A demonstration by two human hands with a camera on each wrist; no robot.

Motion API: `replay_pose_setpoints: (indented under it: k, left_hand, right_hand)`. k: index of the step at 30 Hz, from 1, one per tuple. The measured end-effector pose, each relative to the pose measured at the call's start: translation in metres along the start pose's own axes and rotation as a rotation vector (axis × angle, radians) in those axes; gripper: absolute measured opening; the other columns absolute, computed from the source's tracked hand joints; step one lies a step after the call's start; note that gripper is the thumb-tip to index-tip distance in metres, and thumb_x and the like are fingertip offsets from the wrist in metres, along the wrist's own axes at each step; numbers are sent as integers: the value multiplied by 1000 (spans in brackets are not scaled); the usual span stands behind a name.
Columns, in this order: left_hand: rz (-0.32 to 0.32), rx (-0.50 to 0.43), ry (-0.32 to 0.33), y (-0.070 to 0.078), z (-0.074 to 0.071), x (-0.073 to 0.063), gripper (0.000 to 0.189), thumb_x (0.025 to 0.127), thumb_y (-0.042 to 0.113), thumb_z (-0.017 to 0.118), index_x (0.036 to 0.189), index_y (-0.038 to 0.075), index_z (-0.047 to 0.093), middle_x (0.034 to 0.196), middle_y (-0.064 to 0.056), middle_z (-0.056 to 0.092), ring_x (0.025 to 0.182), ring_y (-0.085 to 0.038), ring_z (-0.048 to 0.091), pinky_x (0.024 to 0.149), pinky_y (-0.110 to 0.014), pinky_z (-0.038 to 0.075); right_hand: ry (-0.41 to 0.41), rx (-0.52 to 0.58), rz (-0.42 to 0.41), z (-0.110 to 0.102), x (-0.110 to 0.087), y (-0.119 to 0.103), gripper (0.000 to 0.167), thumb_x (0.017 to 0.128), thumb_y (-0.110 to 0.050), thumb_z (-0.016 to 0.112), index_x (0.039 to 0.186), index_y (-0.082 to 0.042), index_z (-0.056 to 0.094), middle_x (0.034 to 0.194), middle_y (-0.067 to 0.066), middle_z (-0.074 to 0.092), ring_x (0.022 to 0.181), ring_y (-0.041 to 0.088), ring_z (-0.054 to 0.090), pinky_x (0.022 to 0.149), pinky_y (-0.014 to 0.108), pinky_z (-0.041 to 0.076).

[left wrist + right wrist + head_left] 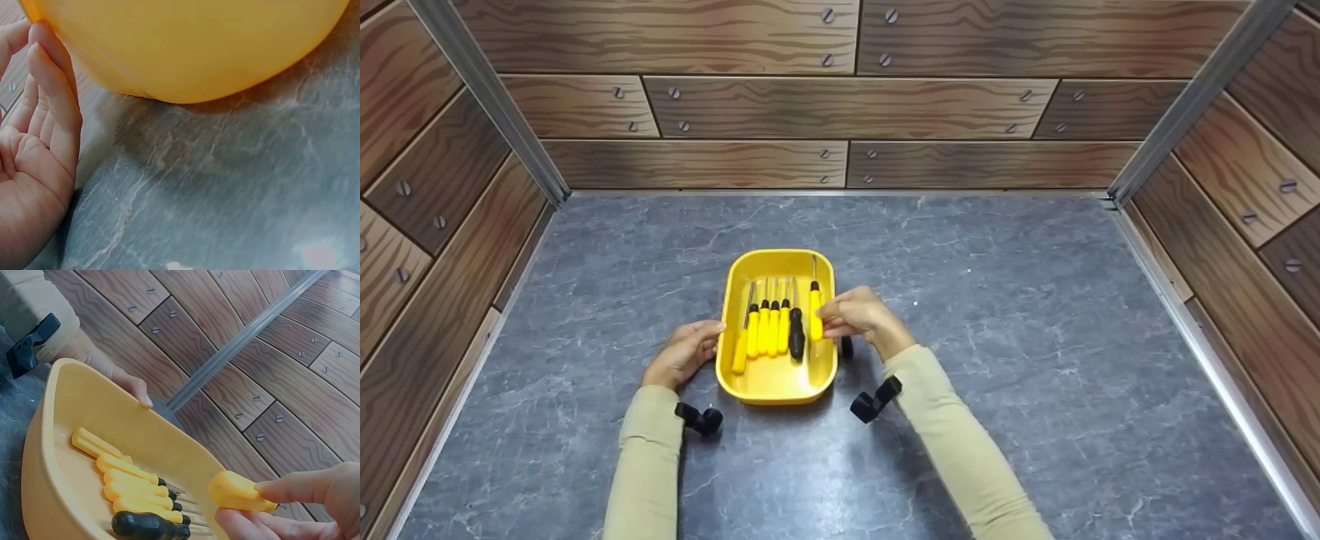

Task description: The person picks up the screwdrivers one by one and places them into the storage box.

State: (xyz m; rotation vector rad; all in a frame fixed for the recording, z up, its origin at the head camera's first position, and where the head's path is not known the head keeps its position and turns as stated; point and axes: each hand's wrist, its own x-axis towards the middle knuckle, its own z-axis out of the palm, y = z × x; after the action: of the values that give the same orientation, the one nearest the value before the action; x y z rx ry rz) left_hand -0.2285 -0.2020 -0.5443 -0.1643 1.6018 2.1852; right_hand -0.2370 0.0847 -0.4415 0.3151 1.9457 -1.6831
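Observation:
A yellow plastic tray [778,386] stands on the grey surface. My left hand [684,352] pinches its left rim between thumb and fingers; the left wrist view shows that grip beside the tray's outer wall [197,50]. Between the thumb and fingers of my right hand [866,319] is a yellow-handled screwdriver [815,311], held over the tray's right side with its shaft pointing away. Several yellow-handled screwdrivers [764,330] lie side by side in the tray. Rightmost in that row is a black-handled screwdriver [796,335]; at the left end lies a yellow handle [95,443].
Wood-patterned panels [847,109] rise at the back and both sides, joined by metal corner strips. Black wrist mounts [875,400] sit at both sleeves. A small dark object [847,346] shows beside the tray's right wall, its kind unclear. Grey marbled surface [1020,315] surrounds the tray.

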Motion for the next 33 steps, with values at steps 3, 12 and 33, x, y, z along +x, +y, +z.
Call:
replay_pose_setpoints:
  k: [3,12,33]
  left_hand:
    - [0,1,3,0,0,0,23,95,7,50,83,14,68,76,6,71,70,-3,65,68,-15,54]
    - [9,-10,5,0,-1,-1,22,96,7,50,85,14,68,77,6,72,71,-3,65,70,-16,55]
    - [16,-10,-11,-1,0,0,26,96,6,48,82,15,68,74,7,70,68,-2,64,67,-15,54]
  right_hand:
    - [-3,7,6,2,1,0,29,87,2,62,113,13,61,64,6,65,57,13,65,59,21,59]
    - [-20,13,5,10,4,-2,29,86,3,62,113,14,61,61,6,64,56,12,65,58,21,59]
    - [-14,-36,10,22,12,-3,26,86,2,62,109,13,64,61,7,65,54,12,65,72,31,61]
